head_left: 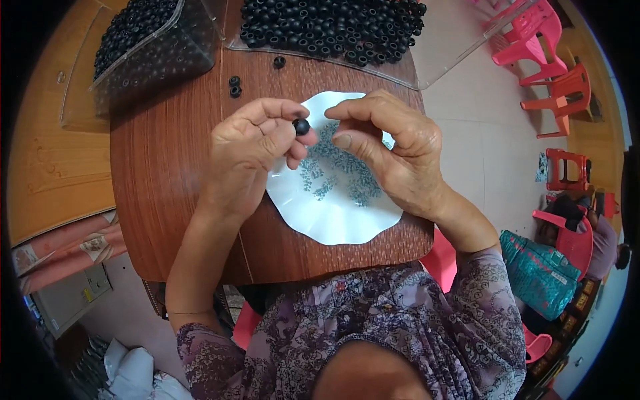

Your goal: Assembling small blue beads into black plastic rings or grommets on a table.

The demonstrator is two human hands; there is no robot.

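Pinched in my left hand is a small round black bead-like piece, held over a plate. My right hand hovers just to its right, thumb and index fingertip apart, with nothing visible between them; its other fingers curl in. Beneath both hands sits a white wavy-rimmed plate with many tiny clear grey-green pieces scattered in it. Beyond my left hand, two black pieces lie together on the brown wooden table, and a single one lies farther off.
Heaped black pieces fill a clear tray at the far side. A clear bin at the far left holds more. Pink chairs and red stools line the right. Another person is beside a teal bag.
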